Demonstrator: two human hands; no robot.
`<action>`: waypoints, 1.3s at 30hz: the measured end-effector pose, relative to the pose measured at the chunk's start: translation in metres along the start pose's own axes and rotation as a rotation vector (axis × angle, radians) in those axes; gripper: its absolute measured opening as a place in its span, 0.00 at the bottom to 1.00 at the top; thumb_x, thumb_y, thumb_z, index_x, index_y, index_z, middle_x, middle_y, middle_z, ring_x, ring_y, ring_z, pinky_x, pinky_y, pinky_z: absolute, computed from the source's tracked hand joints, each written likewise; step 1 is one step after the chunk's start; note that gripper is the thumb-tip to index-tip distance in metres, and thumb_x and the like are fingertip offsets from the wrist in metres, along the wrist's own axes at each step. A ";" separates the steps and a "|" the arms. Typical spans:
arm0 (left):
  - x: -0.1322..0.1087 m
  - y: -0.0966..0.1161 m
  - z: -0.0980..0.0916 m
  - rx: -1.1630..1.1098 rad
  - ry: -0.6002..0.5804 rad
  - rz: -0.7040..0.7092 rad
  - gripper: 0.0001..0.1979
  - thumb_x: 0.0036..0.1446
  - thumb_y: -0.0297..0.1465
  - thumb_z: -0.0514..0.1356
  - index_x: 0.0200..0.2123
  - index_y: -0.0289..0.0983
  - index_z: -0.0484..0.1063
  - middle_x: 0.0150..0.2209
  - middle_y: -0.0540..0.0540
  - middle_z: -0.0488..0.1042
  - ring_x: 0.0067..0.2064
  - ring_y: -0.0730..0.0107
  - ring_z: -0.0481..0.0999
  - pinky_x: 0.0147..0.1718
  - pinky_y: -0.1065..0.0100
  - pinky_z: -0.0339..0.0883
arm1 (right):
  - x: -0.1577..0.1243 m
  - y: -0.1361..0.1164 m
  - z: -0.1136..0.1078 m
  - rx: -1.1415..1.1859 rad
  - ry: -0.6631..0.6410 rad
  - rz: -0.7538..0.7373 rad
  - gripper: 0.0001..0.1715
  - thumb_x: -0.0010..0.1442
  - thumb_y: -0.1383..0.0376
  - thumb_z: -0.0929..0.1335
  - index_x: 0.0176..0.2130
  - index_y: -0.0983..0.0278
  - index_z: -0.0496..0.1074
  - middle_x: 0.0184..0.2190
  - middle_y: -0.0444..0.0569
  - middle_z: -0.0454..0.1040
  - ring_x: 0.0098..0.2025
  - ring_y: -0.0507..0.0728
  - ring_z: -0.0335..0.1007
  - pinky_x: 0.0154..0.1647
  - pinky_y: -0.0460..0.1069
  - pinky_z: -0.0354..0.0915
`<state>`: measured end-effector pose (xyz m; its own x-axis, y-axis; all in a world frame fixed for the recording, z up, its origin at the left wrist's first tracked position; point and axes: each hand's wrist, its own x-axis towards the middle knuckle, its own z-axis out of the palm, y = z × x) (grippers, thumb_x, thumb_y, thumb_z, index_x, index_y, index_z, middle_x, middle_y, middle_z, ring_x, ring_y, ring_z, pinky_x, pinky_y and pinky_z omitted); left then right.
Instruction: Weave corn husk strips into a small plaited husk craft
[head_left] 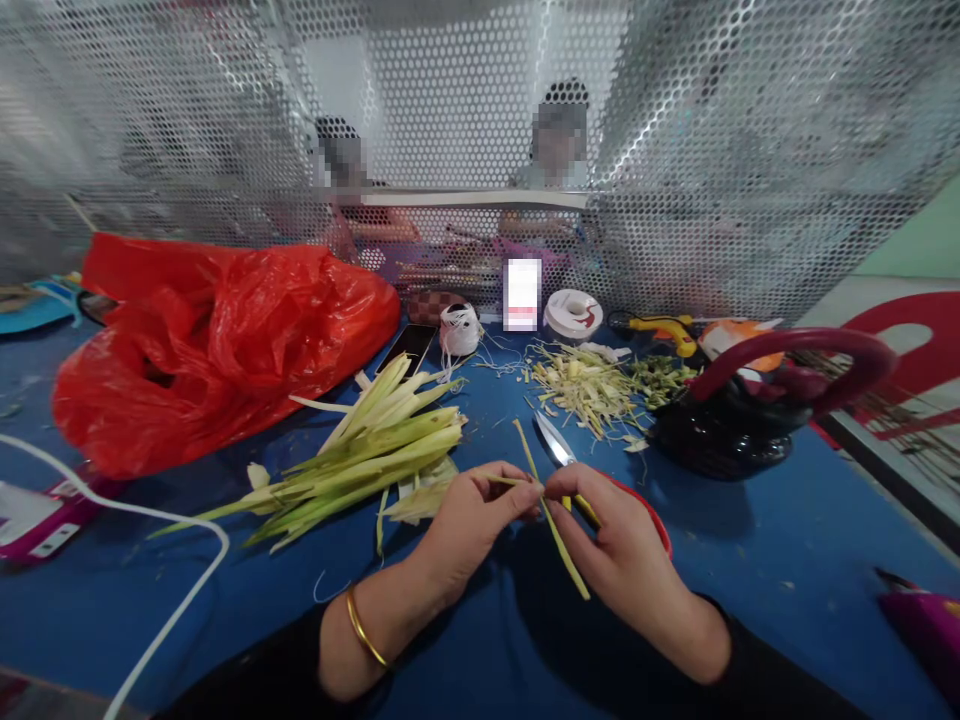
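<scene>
- Your left hand [480,520] has its thumb and forefinger pinched closed on a narrow yellow-green husk strip [564,555], the other fingers curled in beneath.
- Your right hand [619,530] is half curled, forefinger and thumb tips at that same strip with a small gap behind them; you cannot tell from here whether they actually grip it.
- The strip slants through the space between your fingertips, above the blue tabletop [465,660]; a second thin strip [501,480] runs leftward across your left forefinger, and the two seem to cross, with no knot visible.
- Judging by this, you are partway: these strips are already narrow, but nothing finished shows.
- Both forearms come in from the near edge and angle inward, wrists low, fingertips meeting in front of you.
- The scissors [553,438] lie partly under your right hand, blades pointing away; whether you hold them is hidden.
- To the left, a bundle of long corn husks [367,465] looks largely unworked, so plenty is left.
- Beyond the scissors, the heap of husk scraps [581,385] suggests much trimming is done.
</scene>
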<state>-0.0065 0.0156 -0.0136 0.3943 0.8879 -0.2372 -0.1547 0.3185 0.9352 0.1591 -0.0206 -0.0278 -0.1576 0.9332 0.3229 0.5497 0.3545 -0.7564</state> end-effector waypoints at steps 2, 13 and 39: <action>0.000 0.000 0.001 0.027 0.031 0.013 0.11 0.48 0.36 0.67 0.27 0.34 0.74 0.24 0.50 0.73 0.29 0.73 0.70 0.35 0.70 0.63 | -0.001 -0.001 0.001 -0.016 -0.027 -0.002 0.05 0.64 0.67 0.63 0.36 0.61 0.67 0.31 0.47 0.74 0.33 0.55 0.70 0.34 0.49 0.63; -0.001 0.000 0.000 0.026 0.012 0.026 0.08 0.47 0.32 0.66 0.28 0.34 0.73 0.25 0.50 0.72 0.30 0.73 0.68 0.33 0.70 0.60 | 0.005 -0.002 0.005 0.224 -0.055 0.133 0.06 0.65 0.64 0.63 0.39 0.62 0.69 0.32 0.46 0.76 0.35 0.54 0.72 0.37 0.47 0.66; 0.002 0.002 -0.004 0.445 -0.046 0.021 0.10 0.53 0.35 0.58 0.24 0.36 0.69 0.21 0.55 0.62 0.25 0.75 0.57 0.26 0.70 0.50 | 0.004 0.002 0.003 -0.052 -0.086 0.039 0.11 0.66 0.66 0.60 0.31 0.61 0.64 0.26 0.44 0.68 0.28 0.54 0.62 0.29 0.47 0.58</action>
<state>-0.0100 0.0193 -0.0128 0.4364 0.8739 -0.2141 0.2378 0.1175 0.9642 0.1574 -0.0164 -0.0296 -0.2040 0.9485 0.2422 0.5986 0.3166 -0.7358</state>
